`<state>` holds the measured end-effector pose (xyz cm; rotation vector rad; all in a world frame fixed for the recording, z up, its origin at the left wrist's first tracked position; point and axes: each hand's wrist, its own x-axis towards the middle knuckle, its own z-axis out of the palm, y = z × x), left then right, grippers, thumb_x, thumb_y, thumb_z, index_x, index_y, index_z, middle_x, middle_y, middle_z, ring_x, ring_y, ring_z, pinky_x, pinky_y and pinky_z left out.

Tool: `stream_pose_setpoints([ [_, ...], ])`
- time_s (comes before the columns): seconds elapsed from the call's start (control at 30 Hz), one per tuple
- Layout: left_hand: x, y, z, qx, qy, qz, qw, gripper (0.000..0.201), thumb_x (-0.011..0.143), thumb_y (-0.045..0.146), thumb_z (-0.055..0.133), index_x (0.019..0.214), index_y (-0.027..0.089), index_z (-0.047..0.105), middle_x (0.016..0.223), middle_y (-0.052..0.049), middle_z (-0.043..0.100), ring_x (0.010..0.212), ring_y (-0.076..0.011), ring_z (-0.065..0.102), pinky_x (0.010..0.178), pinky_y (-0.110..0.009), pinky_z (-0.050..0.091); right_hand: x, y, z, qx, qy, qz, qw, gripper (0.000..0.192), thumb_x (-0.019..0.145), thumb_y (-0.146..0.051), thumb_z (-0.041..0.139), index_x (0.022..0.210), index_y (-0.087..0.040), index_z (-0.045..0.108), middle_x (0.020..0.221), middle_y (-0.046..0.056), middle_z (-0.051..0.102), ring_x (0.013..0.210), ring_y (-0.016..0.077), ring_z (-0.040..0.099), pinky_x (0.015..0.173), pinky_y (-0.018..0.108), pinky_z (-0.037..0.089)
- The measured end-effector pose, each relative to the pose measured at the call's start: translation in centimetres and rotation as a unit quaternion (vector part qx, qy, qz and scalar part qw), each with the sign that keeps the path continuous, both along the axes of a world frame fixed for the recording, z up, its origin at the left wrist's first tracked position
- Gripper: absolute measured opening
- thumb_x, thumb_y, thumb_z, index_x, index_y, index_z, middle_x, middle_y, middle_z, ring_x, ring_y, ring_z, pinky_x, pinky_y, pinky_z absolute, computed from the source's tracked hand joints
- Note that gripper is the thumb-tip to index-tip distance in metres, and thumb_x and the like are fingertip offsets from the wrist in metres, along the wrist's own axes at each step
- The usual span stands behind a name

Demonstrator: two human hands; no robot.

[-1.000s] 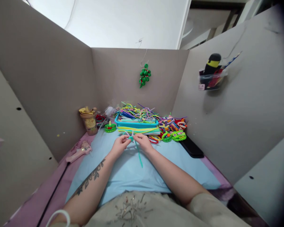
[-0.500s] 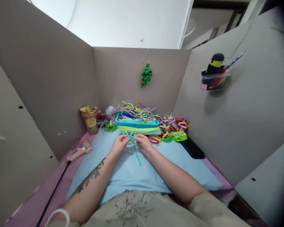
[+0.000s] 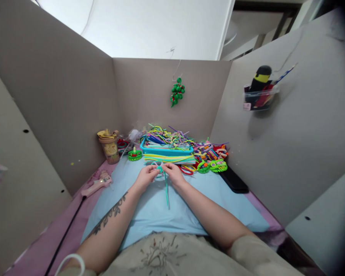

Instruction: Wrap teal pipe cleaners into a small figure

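Note:
Between my hands is a small piece of twisted pipe cleaners [image 3: 160, 168], teal with lilac ends sticking up. My left hand [image 3: 147, 176] pinches it from the left. On the other side my right hand [image 3: 174, 174] is closed on it with thumb and forefinger. A long teal pipe cleaner end [image 3: 166, 193] hangs from it over the light blue sheet [image 3: 149, 211]. The fingers hide much of the twisted part. Just behind my hands lies a row of yellow, white and teal pipe cleaners [image 3: 169, 158].
A blue basket [image 3: 168, 151] heaped with pipe cleaners stands at the back. Red-handled scissors [image 3: 186, 170], green woven pieces [image 3: 217, 165] and a black case [image 3: 234, 179] lie to the right. At left are a lidded cup [image 3: 110, 148] and a pink glue gun [image 3: 97, 185] with a black cord.
The hanging teal end has swung to a more upright line and reaches slightly lower. Both hands keep their pinch, the left shifted slightly right.

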<state>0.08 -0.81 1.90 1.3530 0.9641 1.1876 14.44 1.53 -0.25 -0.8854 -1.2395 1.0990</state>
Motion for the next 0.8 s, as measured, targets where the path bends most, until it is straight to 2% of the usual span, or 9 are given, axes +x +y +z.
stream_pose_setpoints([
  [0.2,0.0,0.2,-0.2,-0.011,-0.024,-0.015,1.000,0.034,0.061,0.039,0.070,0.080,0.012,0.061,0.051,0.006,0.045,0.037,-0.0026,0.031,0.038,-0.018,0.020,0.3,-0.6,0.7,0.083,-0.125,-0.066,0.986,0.023,0.071,-0.038,0.060,0.061,-0.017,0.057,0.057,-0.002,0.055,0.057,0.0120,0.048,0.059,0.024,0.038],
  [0.4,-0.1,0.5,-0.4,-0.030,-0.062,0.007,0.998,0.036,0.060,0.038,0.072,0.082,0.012,0.059,0.054,0.006,0.046,0.037,-0.0016,0.031,0.037,-0.018,0.019,0.5,-1.1,0.9,0.163,-0.211,-0.089,0.960,0.021,0.077,-0.034,0.054,0.066,-0.018,0.063,0.071,0.002,0.063,0.073,0.0159,0.053,0.069,0.026,0.040],
  [0.57,-0.1,0.4,-0.3,-0.021,-0.060,0.007,0.998,0.038,0.060,0.039,0.072,0.083,0.011,0.059,0.053,0.006,0.044,0.037,-0.0017,0.030,0.038,-0.018,0.018,0.3,-1.1,0.7,0.157,-0.207,-0.077,0.962,0.017,0.073,-0.033,0.058,0.067,-0.018,0.061,0.068,0.001,0.061,0.070,0.0150,0.051,0.069,0.027,0.040],
  [0.67,-0.1,0.4,-0.3,-0.013,-0.047,0.006,0.999,0.039,0.060,0.039,0.071,0.084,0.011,0.059,0.054,0.006,0.045,0.038,-0.0017,0.030,0.038,-0.018,0.019,0.2,-1.0,0.6,0.142,-0.171,-0.101,0.970,0.017,0.070,-0.032,0.061,0.078,-0.017,0.060,0.073,0.001,0.060,0.069,0.0143,0.051,0.067,0.026,0.041],
  [0.8,-0.1,0.5,-0.4,-0.007,-0.037,0.000,0.999,0.040,0.060,0.041,0.071,0.083,0.011,0.059,0.055,0.006,0.047,0.037,-0.0018,0.030,0.037,-0.018,0.018,0.2,-1.3,0.7,0.173,-0.185,-0.126,0.959,0.017,0.070,-0.029,0.062,0.083,-0.018,0.061,0.081,0.002,0.062,0.077,0.0157,0.053,0.072,0.028,0.041],
])
